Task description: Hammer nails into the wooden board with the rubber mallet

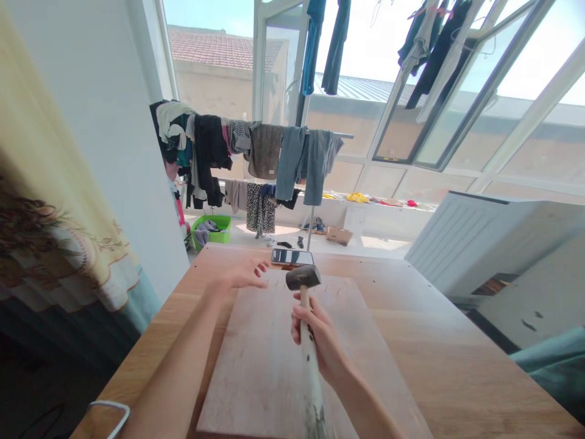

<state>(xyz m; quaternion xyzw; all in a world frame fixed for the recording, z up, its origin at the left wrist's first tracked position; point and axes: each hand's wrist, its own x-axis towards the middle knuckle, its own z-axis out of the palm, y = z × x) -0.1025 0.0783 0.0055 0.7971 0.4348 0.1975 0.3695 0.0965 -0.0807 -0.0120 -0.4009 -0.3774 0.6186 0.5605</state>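
My right hand (315,335) grips the wooden handle of a rubber mallet (303,277), holding its black head up over the far part of the board. The handle's lower end extends toward me, blurred at the bottom of the view. My left hand (244,274) is open, with its fingers spread above the pale wooden board (256,366). Its fingertips are close to a smartphone (292,256), which lies flat beyond the board on the wooden table (411,329). The mallet head hides part of the phone's near edge.
Clothes hang on a drying rack (256,152) beyond the table, above a green basket (211,230) and a cardboard box (339,235). A patterned curtain (59,213) hangs at left. A large white panel (484,244) stands at right. A white wire loop (109,417) shows at lower left.
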